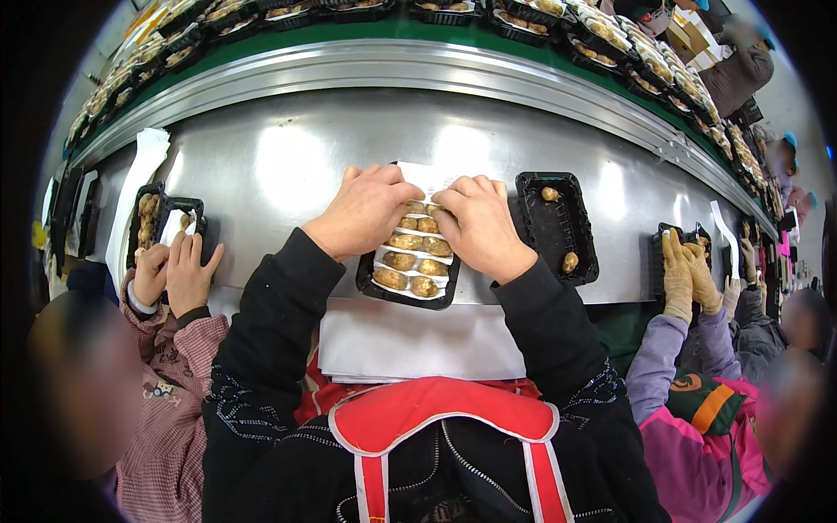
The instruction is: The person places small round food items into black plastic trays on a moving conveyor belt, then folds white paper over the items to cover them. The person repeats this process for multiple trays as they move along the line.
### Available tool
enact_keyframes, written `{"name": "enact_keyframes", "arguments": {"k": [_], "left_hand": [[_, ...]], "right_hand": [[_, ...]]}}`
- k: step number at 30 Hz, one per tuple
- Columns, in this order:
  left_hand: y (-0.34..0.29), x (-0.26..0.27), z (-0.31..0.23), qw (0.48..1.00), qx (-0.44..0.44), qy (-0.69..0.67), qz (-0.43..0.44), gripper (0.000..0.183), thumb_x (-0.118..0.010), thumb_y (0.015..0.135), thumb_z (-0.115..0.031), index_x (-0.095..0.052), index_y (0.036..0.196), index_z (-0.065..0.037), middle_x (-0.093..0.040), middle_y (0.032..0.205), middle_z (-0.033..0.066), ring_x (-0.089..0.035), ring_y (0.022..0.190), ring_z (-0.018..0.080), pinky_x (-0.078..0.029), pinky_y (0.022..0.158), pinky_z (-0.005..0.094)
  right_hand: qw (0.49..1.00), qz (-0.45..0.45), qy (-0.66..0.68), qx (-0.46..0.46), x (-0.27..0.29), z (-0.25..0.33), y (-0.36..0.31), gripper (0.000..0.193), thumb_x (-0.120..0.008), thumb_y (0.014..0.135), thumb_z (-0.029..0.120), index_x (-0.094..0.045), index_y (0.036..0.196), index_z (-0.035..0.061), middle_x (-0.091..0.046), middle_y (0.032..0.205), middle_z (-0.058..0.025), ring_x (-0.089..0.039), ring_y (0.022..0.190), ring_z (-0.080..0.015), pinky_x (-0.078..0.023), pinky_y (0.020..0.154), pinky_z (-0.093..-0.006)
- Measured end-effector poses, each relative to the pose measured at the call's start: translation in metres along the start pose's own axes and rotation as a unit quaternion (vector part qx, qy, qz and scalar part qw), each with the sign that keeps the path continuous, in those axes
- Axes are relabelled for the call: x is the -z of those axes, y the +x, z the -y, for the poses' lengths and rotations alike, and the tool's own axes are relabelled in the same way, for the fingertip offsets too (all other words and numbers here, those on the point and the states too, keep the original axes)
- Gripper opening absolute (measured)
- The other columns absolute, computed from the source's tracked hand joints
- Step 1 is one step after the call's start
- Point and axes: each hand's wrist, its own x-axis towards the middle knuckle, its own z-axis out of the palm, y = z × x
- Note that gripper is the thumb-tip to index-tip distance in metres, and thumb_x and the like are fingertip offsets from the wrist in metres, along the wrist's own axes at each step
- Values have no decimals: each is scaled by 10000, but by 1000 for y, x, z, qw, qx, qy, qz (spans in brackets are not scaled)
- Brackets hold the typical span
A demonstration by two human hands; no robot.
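A black plastic tray (pixel 365 281) lies in front of me on the steel table. Small brown, mottled, roundish pieces of produce (pixel 404 241) fill it in paired rows, and I cannot tell their exact kind. Folds of white paper (pixel 423 177) separate the rows. My left hand (pixel 366 209) bends over the tray's far left part, its fingers closed at the paper's edge. Opposite it, my right hand (pixel 485 223) curls over the far right part, fingertips closed on the same paper. My fingers partly cover the far rows.
To the right stands another black tray (pixel 561 234) with two loose pieces. White paper sheets (pixel 418 338) are stacked at the near table edge. Co-workers' hands (pixel 185 272) work at trays on the left, and gloved hands (pixel 684 270) on the right. Filled trays (pixel 523 30) line a green conveyor (pixel 384 28) beyond the metal rail.
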Motion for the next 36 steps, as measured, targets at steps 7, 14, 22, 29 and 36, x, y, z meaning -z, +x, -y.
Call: {"name": "enact_keyframes", "arguments": {"k": [7, 14, 22, 29, 36], "left_hand": [[1, 2, -1, 999, 22, -19, 19, 246, -595, 939, -131, -708, 1153, -177, -612, 1063, 44, -572, 1049, 271, -362, 922, 409], [1, 3, -5, 999, 26, -12, 28, 250, -591, 942, -104, -703, 1159, -160, -608, 1061, 52, -560, 1048, 267, -359, 933, 399], [0, 2, -5, 999, 21, -25, 21, 225, -594, 963, -121, -699, 1162, -129, -601, 1038, 52, -550, 1055, 249, -355, 940, 384], [1, 1, -5, 999, 20, -27, 6, 221, -573, 976, -147, -724, 1138, -137, -620, 1033, 54, -569, 1048, 268, -356, 935, 395], [0, 1, -7, 999, 26, -20, 2, 226, -569, 976, -150, -737, 1127, -157, -625, 1025, 41, -571, 1004, 253, -356, 908, 388]], "right_hand": [[1000, 19, 2, 3, -6, -7, -1, 155, -668, 888, 158, -726, 1021, 101, -641, 961, -47, -567, 1005, -265, -373, 935, -410], [969, -179, -17, -170, 63, -90, -29, 103, -658, 880, 91, -722, 940, 36, -675, 903, -147, -658, 824, -345, -527, 726, -392], [958, 96, -193, -191, 125, -95, -100, 104, -673, 808, 153, -739, 851, 85, -680, 846, -165, -664, 844, -377, -529, 769, -483], [926, 218, -269, -148, 113, -78, -106, 165, -622, 818, 77, -746, 910, 133, -673, 927, -47, -622, 979, -315, -446, 846, -456], [976, 51, 66, -202, 110, -65, -64, 182, -731, 888, 214, -679, 913, 41, -646, 833, -94, -606, 735, -263, -479, 728, -402]]}}
